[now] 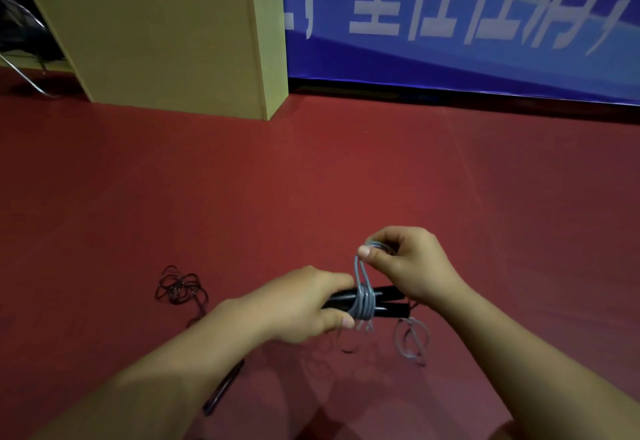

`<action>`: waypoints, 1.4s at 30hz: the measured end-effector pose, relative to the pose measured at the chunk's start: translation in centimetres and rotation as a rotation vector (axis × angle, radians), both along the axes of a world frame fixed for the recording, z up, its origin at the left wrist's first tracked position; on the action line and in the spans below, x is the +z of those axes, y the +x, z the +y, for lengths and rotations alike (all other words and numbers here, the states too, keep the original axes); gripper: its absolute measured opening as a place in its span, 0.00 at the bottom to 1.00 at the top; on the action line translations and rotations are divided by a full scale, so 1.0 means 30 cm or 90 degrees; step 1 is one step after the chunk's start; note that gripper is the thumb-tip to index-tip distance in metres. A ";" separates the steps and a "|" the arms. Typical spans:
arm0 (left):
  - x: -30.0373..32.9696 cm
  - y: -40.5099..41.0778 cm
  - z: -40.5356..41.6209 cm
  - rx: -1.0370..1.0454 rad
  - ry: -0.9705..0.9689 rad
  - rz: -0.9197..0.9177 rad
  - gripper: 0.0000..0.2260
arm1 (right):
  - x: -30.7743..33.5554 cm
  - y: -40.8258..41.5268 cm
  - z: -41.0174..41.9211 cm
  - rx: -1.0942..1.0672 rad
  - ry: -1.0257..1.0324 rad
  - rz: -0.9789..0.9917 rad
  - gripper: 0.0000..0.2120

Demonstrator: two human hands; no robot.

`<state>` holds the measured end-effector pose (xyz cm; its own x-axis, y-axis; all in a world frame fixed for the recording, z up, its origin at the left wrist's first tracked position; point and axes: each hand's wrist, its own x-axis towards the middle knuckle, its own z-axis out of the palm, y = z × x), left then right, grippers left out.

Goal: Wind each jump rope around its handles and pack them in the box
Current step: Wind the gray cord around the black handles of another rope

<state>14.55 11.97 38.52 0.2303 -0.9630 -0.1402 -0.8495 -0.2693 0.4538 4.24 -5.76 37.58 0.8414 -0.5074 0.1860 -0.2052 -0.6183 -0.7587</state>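
My left hand (304, 304) grips two black jump-rope handles (391, 301) held side by side, pointing right. A grey rope (363, 304) is coiled several times around their middle. My right hand (412, 259) is above the handles and pinches a loop of that grey rope between thumb and fingers. The loose end of the grey rope (412, 342) hangs in curls below the handles, over the red floor. A second jump rope with a dark cord (180, 289) lies tangled on the floor to the left, its black handle (223, 387) partly hidden under my left forearm.
A tan cardboard box (166, 41) stands at the back left on the red floor (311, 180). Behind runs a blue banner (467, 24) with white characters. A metal chair leg (24, 76) shows at the far left edge.
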 end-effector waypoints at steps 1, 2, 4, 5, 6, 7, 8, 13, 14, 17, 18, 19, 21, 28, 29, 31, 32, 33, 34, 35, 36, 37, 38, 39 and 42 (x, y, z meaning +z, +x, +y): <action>0.011 -0.007 0.003 -0.014 -0.007 0.031 0.11 | -0.003 -0.002 -0.011 0.002 0.013 0.012 0.08; 0.024 -0.013 0.005 -0.022 -0.016 0.068 0.10 | -0.002 -0.004 -0.020 0.003 0.062 0.017 0.09; 0.043 -0.022 0.011 -0.023 -0.030 0.188 0.07 | 0.003 -0.011 -0.036 0.010 0.201 0.003 0.12; 0.049 -0.024 0.013 -0.013 -0.035 0.269 0.06 | 0.004 -0.015 -0.045 0.021 0.265 -0.001 0.14; 0.053 -0.027 0.013 0.001 -0.041 0.346 0.07 | 0.003 -0.021 -0.053 0.036 0.324 -0.004 0.15; 0.057 -0.029 0.015 0.010 -0.050 0.402 0.08 | 0.004 -0.026 -0.057 0.053 0.373 -0.009 0.15; 0.059 -0.027 0.017 0.011 -0.061 0.432 0.08 | 0.001 -0.027 -0.060 0.070 0.402 -0.020 0.15; 0.056 -0.003 0.023 0.005 -0.114 0.503 0.08 | -0.002 -0.026 -0.057 0.140 0.322 -0.053 0.08; 0.052 0.002 0.024 0.009 -0.123 0.517 0.11 | -0.006 -0.025 -0.061 0.148 0.297 -0.046 0.10; 0.042 0.015 0.028 0.030 -0.151 0.536 0.15 | -0.012 -0.016 -0.056 0.128 0.286 -0.001 0.14; 0.039 0.020 0.027 0.044 -0.166 0.545 0.14 | -0.015 -0.010 -0.047 0.120 0.294 0.020 0.11; 0.035 0.023 0.027 0.065 -0.185 0.558 0.13 | -0.022 -0.006 -0.039 0.111 0.292 0.047 0.08; 0.028 0.031 0.021 0.124 -0.236 0.569 0.11 | -0.036 0.004 -0.033 0.101 0.266 0.082 0.12; -0.008 0.053 0.005 0.294 -0.343 0.544 0.02 | -0.038 0.007 -0.047 0.110 0.276 0.067 0.12; -0.013 0.057 0.004 0.312 -0.348 0.536 0.02 | -0.042 0.005 -0.048 0.125 0.271 0.078 0.10; -0.022 0.067 0.002 0.342 -0.352 0.518 0.02 | -0.049 0.002 -0.050 0.139 0.248 0.110 0.07; -0.027 0.074 0.002 0.358 -0.354 0.512 0.02 | -0.053 0.001 -0.051 0.134 0.235 0.127 0.07; -0.031 0.082 0.003 0.374 -0.355 0.509 0.02 | -0.055 -0.001 -0.054 0.122 0.226 0.143 0.07; -0.034 0.089 0.004 0.390 -0.355 0.508 0.02 | -0.060 -0.002 -0.058 0.107 0.227 0.153 0.07; -0.036 0.096 0.007 0.404 -0.356 0.507 0.03 | -0.062 -0.004 -0.060 0.092 0.236 0.156 0.08; -0.039 0.104 0.009 0.417 -0.356 0.504 0.04 | -0.063 -0.006 -0.063 0.079 0.246 0.154 0.08; -0.042 0.112 0.011 0.428 -0.357 0.499 0.04 | -0.062 -0.007 -0.064 0.070 0.256 0.148 0.08; -0.046 0.120 0.014 0.438 -0.358 0.493 0.04 | -0.060 -0.010 -0.065 0.065 0.260 0.140 0.08; -0.049 0.128 0.017 0.443 -0.357 0.482 0.04 | -0.056 -0.011 -0.065 0.065 0.257 0.129 0.08; -0.066 0.141 0.020 0.462 -0.340 0.435 0.04 | -0.042 -0.017 -0.060 0.084 0.224 0.113 0.08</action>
